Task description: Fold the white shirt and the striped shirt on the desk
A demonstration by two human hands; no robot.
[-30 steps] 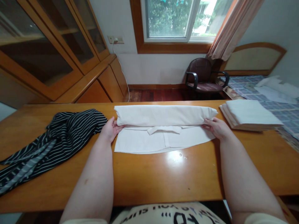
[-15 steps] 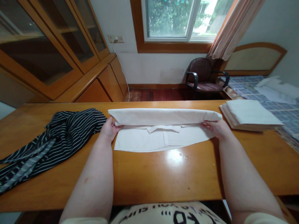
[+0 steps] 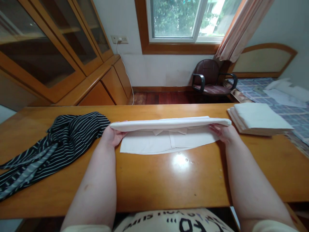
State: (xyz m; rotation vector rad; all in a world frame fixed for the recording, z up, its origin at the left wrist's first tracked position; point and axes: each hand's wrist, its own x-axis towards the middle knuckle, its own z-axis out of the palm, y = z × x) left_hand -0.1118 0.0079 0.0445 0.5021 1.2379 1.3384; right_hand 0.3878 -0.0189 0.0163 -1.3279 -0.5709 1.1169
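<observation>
A white collared shirt (image 3: 147, 142) lies across the middle of the wooden table, its collar and front placket showing below a raised fold. My left hand (image 3: 113, 135) grips the left end of that fold, fingers partly under the cloth. At the right end, my right hand (image 3: 223, 131) holds the fold with its thumb and fingers tucked beneath. The folded strip stands up off the table between both hands and hides part of the collar.
Striped black clothing (image 3: 77, 132) lies crumpled on the left of the table (image 3: 169, 183). A stack of folded white cloth (image 3: 259, 119) sits at the right. Beyond are an armchair (image 3: 209, 77), a bed (image 3: 256, 93) and a glass-door cabinet (image 3: 72, 74).
Both hands have turned the folded strip up and toward me, so it now looks narrower and covers more of the collar. The shirt's lower edge has shifted slightly away from me.
</observation>
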